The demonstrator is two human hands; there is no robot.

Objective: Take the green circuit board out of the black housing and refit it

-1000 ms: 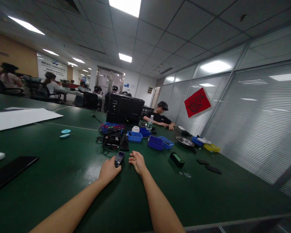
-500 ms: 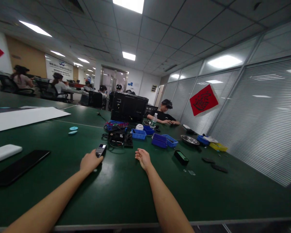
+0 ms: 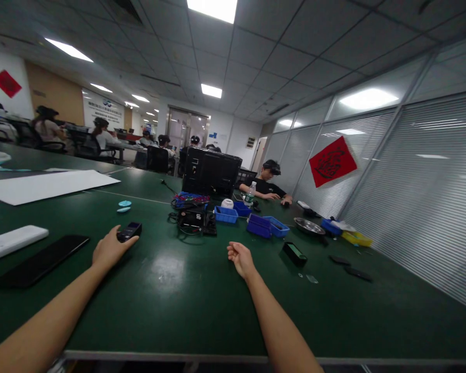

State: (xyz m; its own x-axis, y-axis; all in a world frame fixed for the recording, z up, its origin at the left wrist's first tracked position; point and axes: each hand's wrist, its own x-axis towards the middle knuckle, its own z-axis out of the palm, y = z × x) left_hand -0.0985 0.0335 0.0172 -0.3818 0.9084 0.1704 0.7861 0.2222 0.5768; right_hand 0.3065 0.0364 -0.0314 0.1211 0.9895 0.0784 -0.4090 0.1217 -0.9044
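My left hand is closed round a dark handheld device with a small screen, thumb along its near side and fingers partly hidden behind it. The device is low over the green table at the left or resting on it; I cannot tell which. My right hand is near the middle of the table, its fingers loosely curled and holding nothing. Nearest to it are a blue tray and a dark box with a green inside. Left of my left hand lies a flat black panel.
A monitor stands beyond black boxes with cables. To the right are a purple-blue bin, a metal bowl and dark flat pieces. A white bar lies left. A person sits across the table.
My left hand has moved left with the handheld device, away from the black boxes. My right hand shows slightly farther right, with its fingers a little more curled. The view has shifted slightly.
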